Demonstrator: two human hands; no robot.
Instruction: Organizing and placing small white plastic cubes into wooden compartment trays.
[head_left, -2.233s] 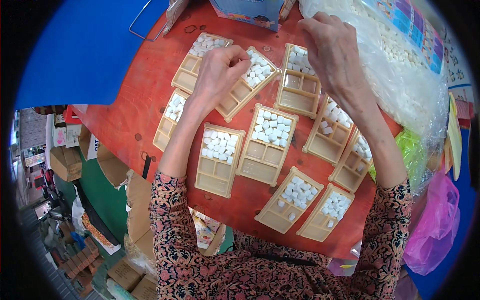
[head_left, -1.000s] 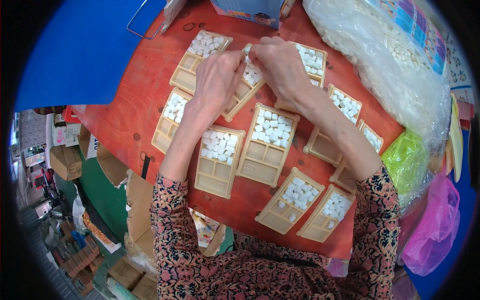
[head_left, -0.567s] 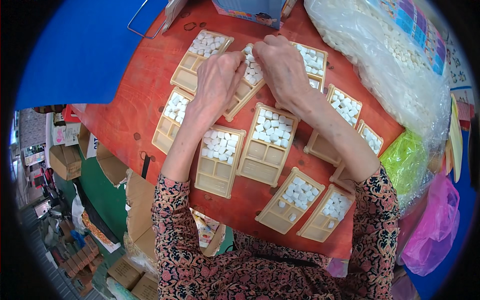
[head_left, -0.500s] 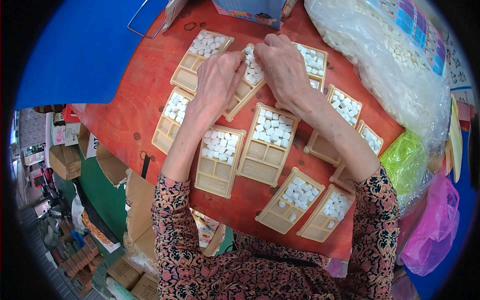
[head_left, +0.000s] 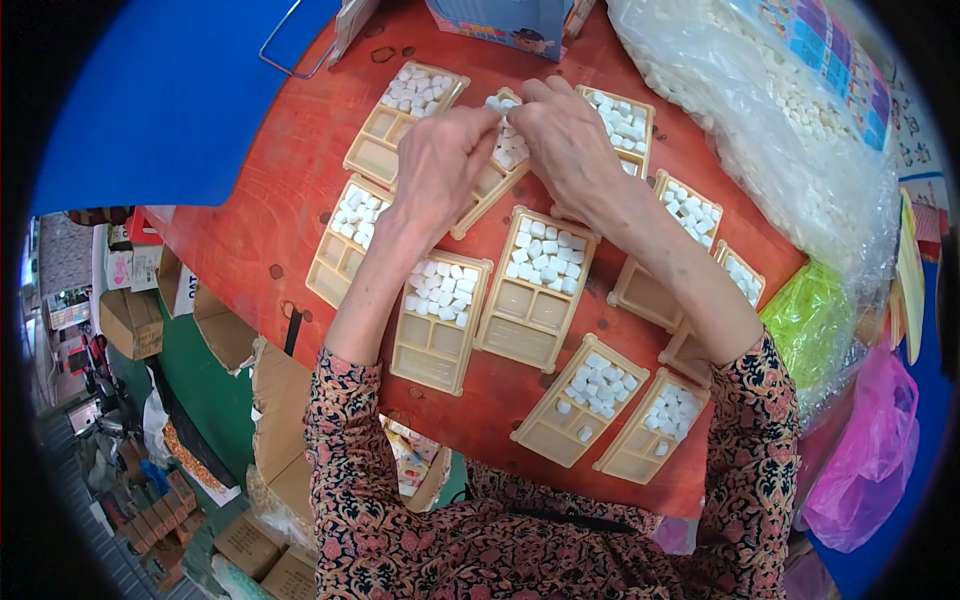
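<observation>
My left hand [head_left: 445, 165] and my right hand [head_left: 570, 135] meet over a cream divided tray [head_left: 475, 205] at the far middle of the table. Small white rounded blocks [head_left: 510, 150] fill its top compartment, and both hands have their fingers bent and pinched above them. What the fingertips hold, if anything, is hidden. Right below lies another cream tray [head_left: 520, 335], its large compartment filled with white blocks [head_left: 546, 258] and its smaller ones bare. A tray [head_left: 615, 120] at the far right of my hands is partly covered by my right hand.
Several similar trays lie around, including a near one [head_left: 550, 440] with loose blocks in its lower part. A big clear bag [head_left: 720, 110] of white blocks slumps on the right, beside green plastic [head_left: 815, 310] and a pink bag [head_left: 865, 450]. A blue box [head_left: 500, 25] stands at the far edge.
My right hand has shifted slightly, its fingers coming down a little, and my left hand has moved slightly to the right. The trays look nearly unchanged.
</observation>
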